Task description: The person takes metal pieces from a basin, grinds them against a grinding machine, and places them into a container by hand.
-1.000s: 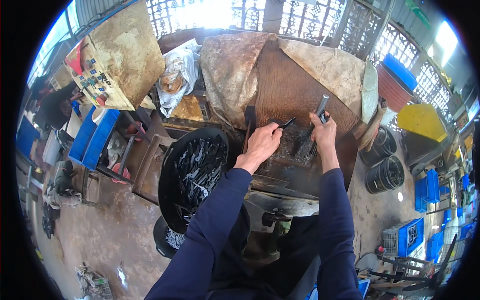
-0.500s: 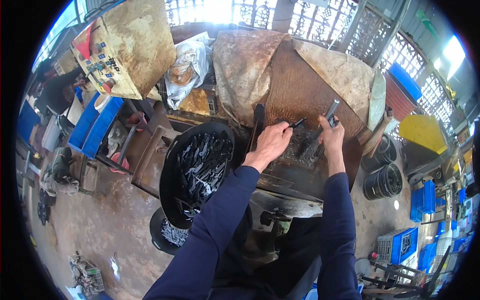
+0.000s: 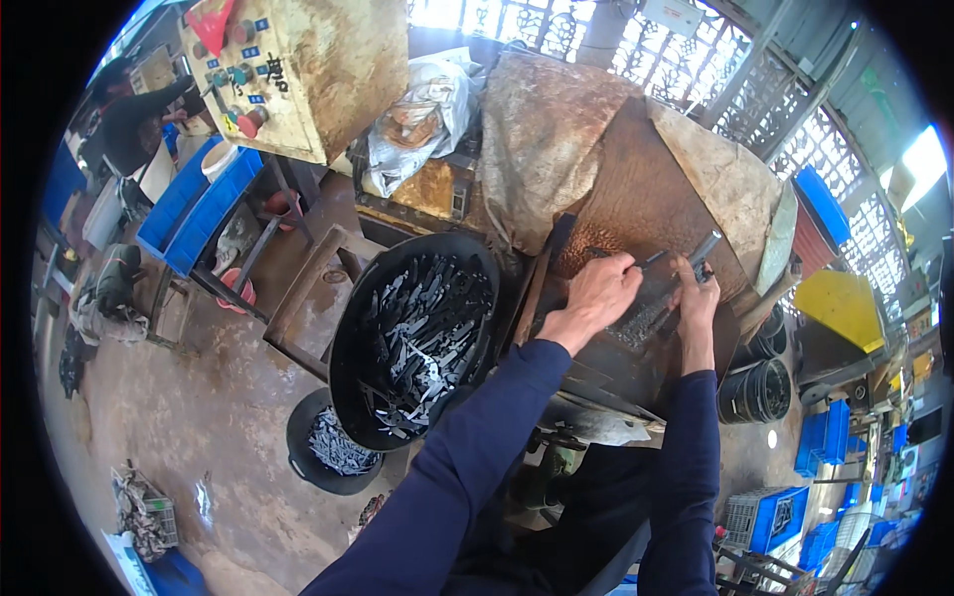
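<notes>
My left hand point(image 3: 599, 295) is closed on a thin dark metal strip point(image 3: 653, 259), whose end sticks out past the fingertips. My right hand point(image 3: 697, 301) grips a bar-like tool with a bright cylindrical metal end point(image 3: 708, 242); its lower part is dark and partly hidden by the fingers. Both hands are over a brown-stained metal work surface point(image 3: 621, 214), where dark grit point(image 3: 634, 326) lies below them. Left of my left forearm, a large black basin point(image 3: 345, 382) holds several dark, flat metal strips point(image 3: 422, 333).
A smaller black basin point(image 3: 308, 475) of grey metal pieces sits on the floor below the large one. Stiff, stained sheets point(image 3: 547, 129) drape over the far side. A control box point(image 3: 348, 74) stands far left, with black buckets point(image 3: 757, 392) at right. Another person point(image 3: 134, 114) is at far left.
The view has swung left, so most things appear farther right. My left hand and its strip have come closer to the tool in my right hand.
</notes>
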Available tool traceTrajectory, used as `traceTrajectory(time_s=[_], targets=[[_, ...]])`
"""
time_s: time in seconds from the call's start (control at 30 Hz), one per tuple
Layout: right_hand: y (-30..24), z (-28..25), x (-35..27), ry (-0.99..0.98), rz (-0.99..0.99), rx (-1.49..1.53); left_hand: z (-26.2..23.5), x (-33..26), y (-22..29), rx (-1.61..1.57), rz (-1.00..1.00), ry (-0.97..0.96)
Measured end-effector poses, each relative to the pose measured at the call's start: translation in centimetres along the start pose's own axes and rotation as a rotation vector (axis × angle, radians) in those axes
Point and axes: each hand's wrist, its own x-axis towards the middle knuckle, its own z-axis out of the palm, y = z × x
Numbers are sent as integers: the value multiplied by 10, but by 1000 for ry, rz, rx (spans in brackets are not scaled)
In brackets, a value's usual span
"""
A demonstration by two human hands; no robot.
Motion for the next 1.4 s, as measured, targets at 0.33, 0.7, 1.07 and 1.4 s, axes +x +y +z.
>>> traceTrajectory(time_s=[0.33,0.7,1.07,1.4], targets=[[8,-6,8,-17,0,-34,7,0,5,-113,91,50],[13,-12,8,-7,-25,-99,30,-4,3,-204,113,31],[8,-2,6,31,-14,-36,20,-6,-6,-131,118,-21],[5,-1,0,20,-30,-35,16,-8,-2,-106,77,-29]])
